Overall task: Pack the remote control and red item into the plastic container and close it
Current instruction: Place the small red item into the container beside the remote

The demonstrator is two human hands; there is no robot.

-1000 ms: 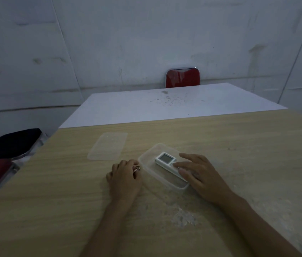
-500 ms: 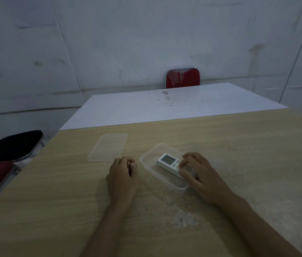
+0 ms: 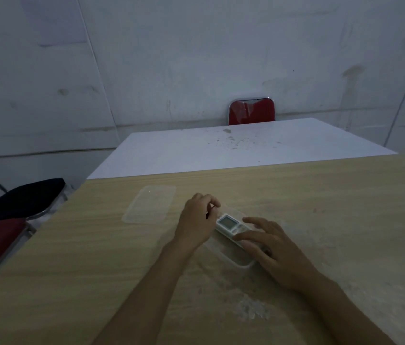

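A clear plastic container (image 3: pixel 242 263) sits on the wooden table. A white remote control (image 3: pixel 229 224) with a grey screen lies inside it. My right hand (image 3: pixel 268 245) rests flat over the remote's near end, fingers spread. My left hand (image 3: pixel 197 220) hovers over the container's far left corner, fingers curled around a small dark-red item (image 3: pixel 212 207) that barely shows between them. The clear lid (image 3: pixel 150 204) lies flat on the table to the left of the container.
The wooden table (image 3: pixel 321 232) has a pale scuffed patch near its front. A white table (image 3: pixel 221 148) adjoins it behind, with a red chair (image 3: pixel 251 112) beyond. Black and red chair seats (image 3: pixel 9 215) stand at the left edge.
My left hand has lifted from the table and moved right and forward to the container's corner with the small item. My right hand's fingers have spread over the remote.
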